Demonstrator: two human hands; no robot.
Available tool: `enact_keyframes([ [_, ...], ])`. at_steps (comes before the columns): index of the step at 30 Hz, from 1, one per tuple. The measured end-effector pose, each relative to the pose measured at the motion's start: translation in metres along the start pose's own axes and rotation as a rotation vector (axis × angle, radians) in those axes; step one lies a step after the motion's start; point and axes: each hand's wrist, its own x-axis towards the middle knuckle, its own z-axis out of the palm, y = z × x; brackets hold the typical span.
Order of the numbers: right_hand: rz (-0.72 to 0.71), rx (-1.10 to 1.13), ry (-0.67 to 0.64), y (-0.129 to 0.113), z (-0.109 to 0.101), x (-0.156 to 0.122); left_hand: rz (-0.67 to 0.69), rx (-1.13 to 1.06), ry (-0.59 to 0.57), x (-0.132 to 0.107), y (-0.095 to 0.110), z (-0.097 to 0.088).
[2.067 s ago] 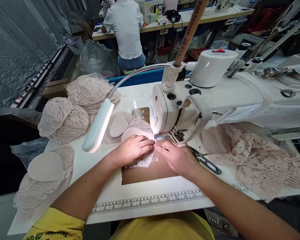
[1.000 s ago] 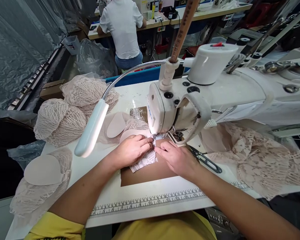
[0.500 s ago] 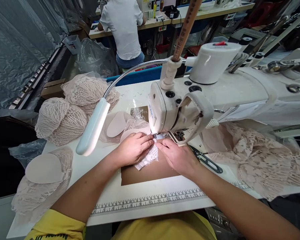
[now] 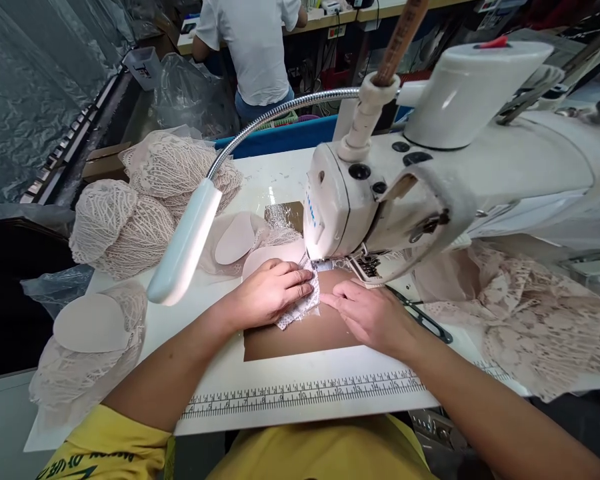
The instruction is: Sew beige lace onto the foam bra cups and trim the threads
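A small piece of white lace [image 4: 303, 308] lies on the brown plate in front of the needle of a white sewing machine [image 4: 405, 187]. My left hand [image 4: 270, 293] rests on the lace with fingers together, pressing it flat against the table. My right hand [image 4: 370, 313] lies flat just right of the lace, fingers stretched toward the presser foot [image 4: 323, 265]. The needle area is partly hidden by the machine head.
A gooseneck lamp [image 4: 185, 243] hangs over the table's left. Lace-covered cups [image 4: 130, 213] are piled at far left, foam pads [image 4: 91, 323] nearer. Black scissors [image 4: 425, 320] lie right of my right hand; loose lace [image 4: 525, 320] beyond. A person in white [image 4: 253, 47] sits behind.
The lace piece has been fed further under the foot, less of it showing below my left hand. Both hands stayed at the needle; my view moved closer to the machine.
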Motion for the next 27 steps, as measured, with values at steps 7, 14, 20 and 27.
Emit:
enact_keyframes([
  [7,-0.011,0.028,0.000,0.001,0.004,-0.004,-0.034,0.000,0.055,0.001,0.005,-0.001],
  [14,-0.025,0.062,0.008,0.000,0.002,-0.003,-0.163,0.012,0.108,0.005,0.016,0.007],
  [20,-0.019,0.078,0.039,0.001,0.004,-0.005,-0.173,-0.174,0.135,0.004,0.013,0.002],
  [27,-0.022,-0.002,-0.074,-0.008,-0.001,0.002,-0.212,-0.247,0.116,0.003,0.013,0.000],
])
